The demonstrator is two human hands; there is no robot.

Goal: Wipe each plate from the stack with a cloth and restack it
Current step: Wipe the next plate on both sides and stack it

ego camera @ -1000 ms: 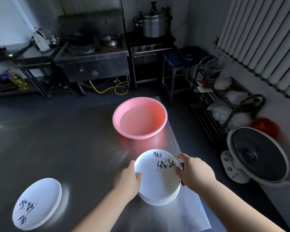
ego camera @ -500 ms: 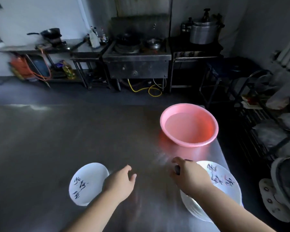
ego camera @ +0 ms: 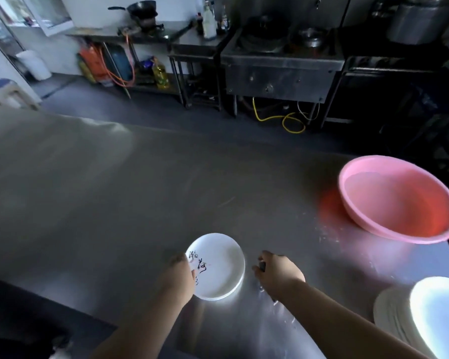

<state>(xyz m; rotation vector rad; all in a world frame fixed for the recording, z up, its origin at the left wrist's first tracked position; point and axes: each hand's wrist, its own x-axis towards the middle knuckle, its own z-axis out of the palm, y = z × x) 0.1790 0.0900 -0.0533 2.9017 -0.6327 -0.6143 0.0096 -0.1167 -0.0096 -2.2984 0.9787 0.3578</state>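
The steel table [ego camera: 114, 203] takes up most of the room from where I stand, and the pink basin [ego camera: 397, 198] near its far right corner is the easiest thing to steer by. Well to the left of the basin and nearer the person lies a single white plate [ego camera: 218, 265], flat on the metal, with dark brush lettering along its left side. The left hand [ego camera: 178, 277] lies over that plate's left rim, fingers bent down onto the edge and covering part of the lettering; whether it truly grips the rim or only rests there I cannot tell. The right hand [ego camera: 279, 272] sits just to the right of the plate, apart from it, between plate and basin but much closer to the plate. Its fingers are curled round something small and dark (too little of it shows to name). Directly below the basin, at the near right edge of the table, stands the stack of plates [ego camera: 405, 322], white, the top one carrying a bit of dark marking at its right side. Beyond the basin, across the floor, stands a steel stove unit [ego camera: 280, 71], with a yellow hose [ego camera: 283, 120] looped on the floor under it.
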